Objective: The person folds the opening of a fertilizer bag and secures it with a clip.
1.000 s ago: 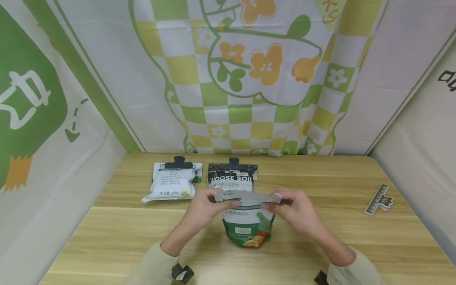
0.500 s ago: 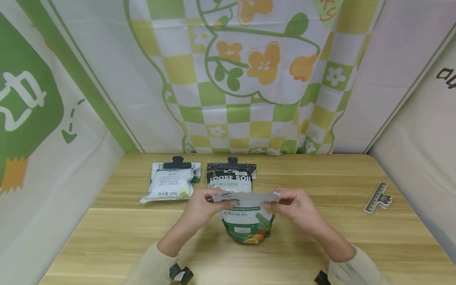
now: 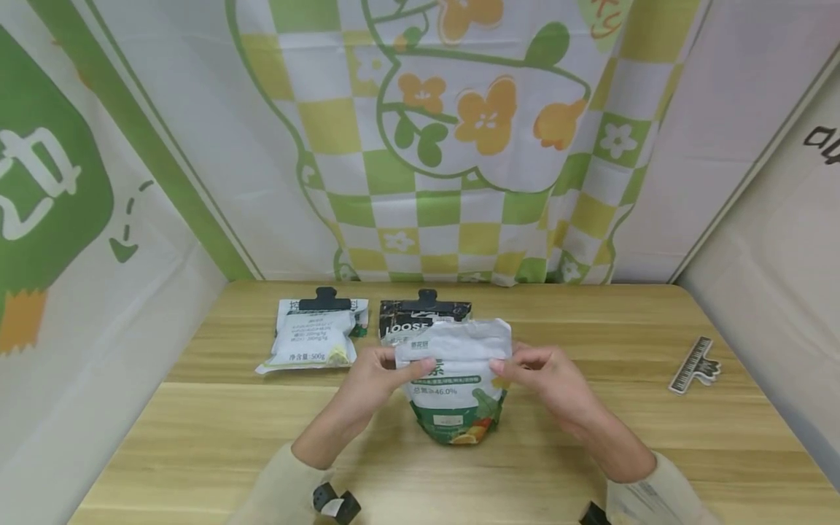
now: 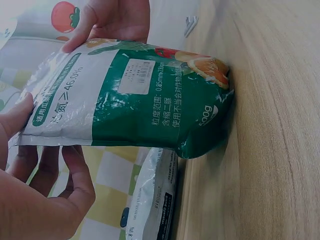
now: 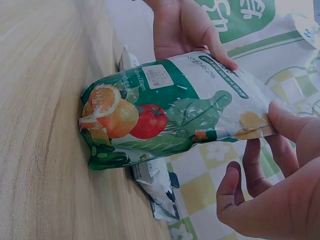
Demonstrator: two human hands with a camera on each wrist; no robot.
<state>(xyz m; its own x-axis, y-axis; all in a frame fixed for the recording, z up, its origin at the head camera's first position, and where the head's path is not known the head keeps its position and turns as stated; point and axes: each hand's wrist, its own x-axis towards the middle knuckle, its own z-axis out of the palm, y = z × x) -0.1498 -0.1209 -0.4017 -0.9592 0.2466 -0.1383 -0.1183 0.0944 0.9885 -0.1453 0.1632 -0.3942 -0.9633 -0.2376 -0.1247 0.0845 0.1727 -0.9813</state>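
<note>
A white and green fertilizer bag [image 3: 453, 397], printed with fruit and vegetables, stands upright on the wooden table between both hands. My left hand [image 3: 374, 383] pinches its left edge near the top, thumb [image 4: 21, 112] on the front and fingers behind. At the opposite edge my right hand [image 3: 551, 383] grips it the same way, its thumb [image 5: 287, 120] lying on the front. The bag's white top flap [image 3: 462, 337] rises above both thumbs, with a crease across it. From the right wrist view, the bottom of the bag [image 5: 107, 107] meets the tabletop.
Behind on the left lies a white bag [image 3: 313, 339] with a black clip [image 3: 324, 300]. Beside it a black "LOOSE SOIL" bag [image 3: 394, 317], partly hidden, carries another black clip [image 3: 426, 297]. A loose striped clip [image 3: 694, 367] lies far right. A patterned curtain [image 3: 459, 211] hangs behind the table [image 3: 590, 313].
The bag's top, earlier folded down toward me between the hands, now stands up and shows its front print. Both hands stay at the edges, nearly in place.
</note>
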